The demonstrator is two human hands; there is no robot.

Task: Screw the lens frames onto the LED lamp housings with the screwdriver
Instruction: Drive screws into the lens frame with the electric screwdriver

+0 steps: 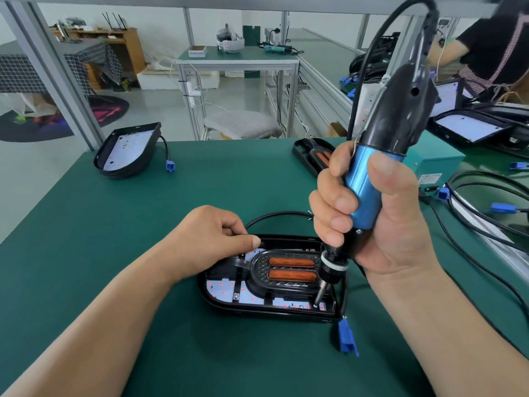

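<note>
A black LED lamp housing (pixel 217 303) lies on the green table in front of me, with a white LED board inside. A black lens frame (pixel 286 286) with two orange lenses sits in it. My right hand (pixel 380 222) grips a blue and black electric screwdriver (pixel 369 181), held upright. Its bit tip (pixel 316 304) stands on a screw at the housing's near right corner. My left hand (pixel 211 239) rests on the housing's far left rim, thumb and curled fingers pinching the edge. The housing's cable ends in a blue connector (pixel 347 336).
A second housing (pixel 126 150) with a cable and blue plug lies at the far left. Another lens frame (pixel 313 153) lies behind the screwdriver. Cables, blue plugs and a blue box (pixel 432 164) crowd the right side. More housings (pixel 472 126) and a person stand at the far right.
</note>
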